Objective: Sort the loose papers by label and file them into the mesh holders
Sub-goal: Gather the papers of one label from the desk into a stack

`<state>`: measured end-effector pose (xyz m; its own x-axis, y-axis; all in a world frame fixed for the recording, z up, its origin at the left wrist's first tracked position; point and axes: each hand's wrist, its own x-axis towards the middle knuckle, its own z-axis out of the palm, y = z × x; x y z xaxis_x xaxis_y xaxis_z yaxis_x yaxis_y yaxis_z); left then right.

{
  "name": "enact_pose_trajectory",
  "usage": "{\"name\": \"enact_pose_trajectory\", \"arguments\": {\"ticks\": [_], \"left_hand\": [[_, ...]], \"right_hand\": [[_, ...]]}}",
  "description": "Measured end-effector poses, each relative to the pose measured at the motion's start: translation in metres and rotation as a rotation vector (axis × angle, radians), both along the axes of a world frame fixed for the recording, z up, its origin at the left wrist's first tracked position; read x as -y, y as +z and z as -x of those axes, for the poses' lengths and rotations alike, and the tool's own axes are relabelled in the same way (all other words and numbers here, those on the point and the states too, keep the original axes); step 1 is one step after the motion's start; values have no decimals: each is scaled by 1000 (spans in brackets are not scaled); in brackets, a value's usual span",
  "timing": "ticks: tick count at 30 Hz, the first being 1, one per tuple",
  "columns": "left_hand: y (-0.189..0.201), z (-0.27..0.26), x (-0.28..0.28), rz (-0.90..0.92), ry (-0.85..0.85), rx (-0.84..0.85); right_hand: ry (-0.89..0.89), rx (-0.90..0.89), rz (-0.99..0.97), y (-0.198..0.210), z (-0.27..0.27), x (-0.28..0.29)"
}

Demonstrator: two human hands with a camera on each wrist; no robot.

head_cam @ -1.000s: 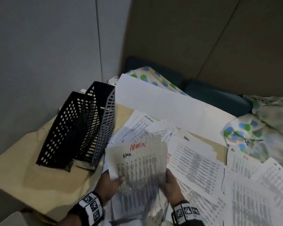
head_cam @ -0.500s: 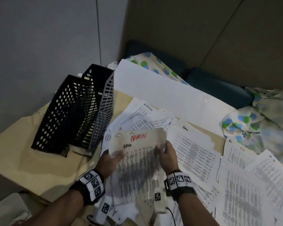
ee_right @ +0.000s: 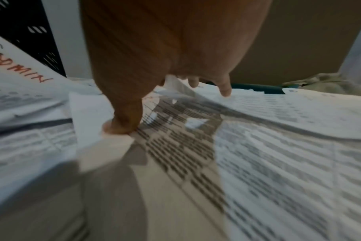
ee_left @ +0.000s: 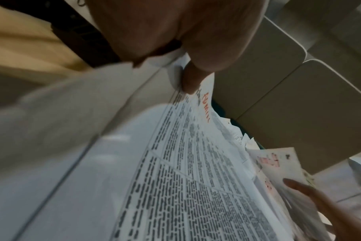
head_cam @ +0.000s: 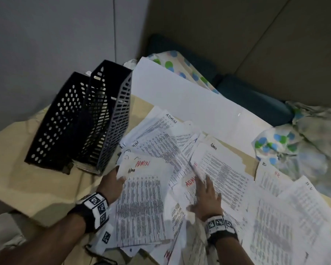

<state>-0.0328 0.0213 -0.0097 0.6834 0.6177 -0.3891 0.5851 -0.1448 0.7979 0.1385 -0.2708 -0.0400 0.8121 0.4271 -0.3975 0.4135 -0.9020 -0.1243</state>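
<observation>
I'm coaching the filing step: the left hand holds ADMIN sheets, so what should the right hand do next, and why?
Probably pinch the red-labelled ADMIN sheet under the right hand and add it to the ADMIN stack gripped by the left hand; the labels match.

Two black mesh holders [head_cam: 80,119] stand upright at far left, tops open from above; bare tan tabletop [head_cam: 27,169] lies near and left of them. Loose papers [head_cam: 227,178] cover the centre and right, and a white board [head_cam: 180,96] and spotted cloth [head_cam: 275,142] close off the far side.
</observation>
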Motion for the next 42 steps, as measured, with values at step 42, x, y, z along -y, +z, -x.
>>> {"name": "enact_pose_trajectory", "arguments": {"ticks": [42], "left_hand": [[6, 16, 34, 23, 66, 66]], "right_hand": [[-44, -660, -686, 68, 82, -143]]}}
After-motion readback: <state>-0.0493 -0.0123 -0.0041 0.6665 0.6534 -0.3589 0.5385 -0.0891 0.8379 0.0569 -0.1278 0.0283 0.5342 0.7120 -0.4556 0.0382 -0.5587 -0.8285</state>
